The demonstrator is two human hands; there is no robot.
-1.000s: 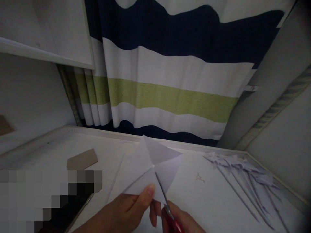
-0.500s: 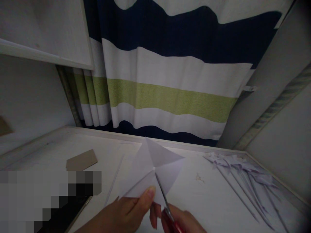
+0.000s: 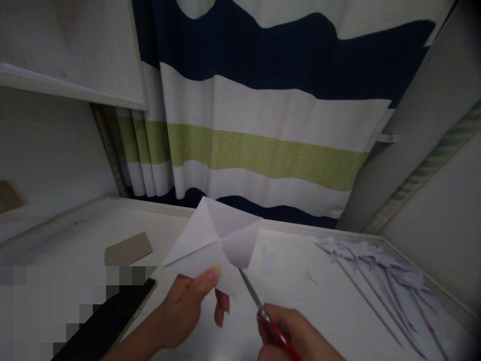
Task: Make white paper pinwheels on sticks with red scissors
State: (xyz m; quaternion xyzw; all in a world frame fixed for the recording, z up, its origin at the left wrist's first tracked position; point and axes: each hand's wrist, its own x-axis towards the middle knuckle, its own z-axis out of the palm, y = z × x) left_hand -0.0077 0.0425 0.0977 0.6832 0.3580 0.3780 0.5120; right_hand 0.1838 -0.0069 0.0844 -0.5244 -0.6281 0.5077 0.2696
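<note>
My left hand (image 3: 188, 311) pinches the near edge of a white square paper (image 3: 214, 240) creased along its diagonals, holding it up above the white table (image 3: 75, 235). My right hand (image 3: 296, 336) grips red-handled scissors (image 3: 259, 306), whose thin blades point up and left and meet the paper's lower right edge. Whether the blades are apart is too small to tell. The paper's far corner stands in front of the striped curtain (image 3: 263, 130).
A row of finished white paper pinwheels on thin sticks (image 3: 379, 271) lies at the right of the table. A brown card piece (image 3: 128, 248) and a dark phone (image 3: 108, 321) lie at the left. A thin white stick is hidden behind the paper.
The paper has moved up and left and turned in my left hand. The scissor blades have slid out from the paper's middle to its lower right edge.
</note>
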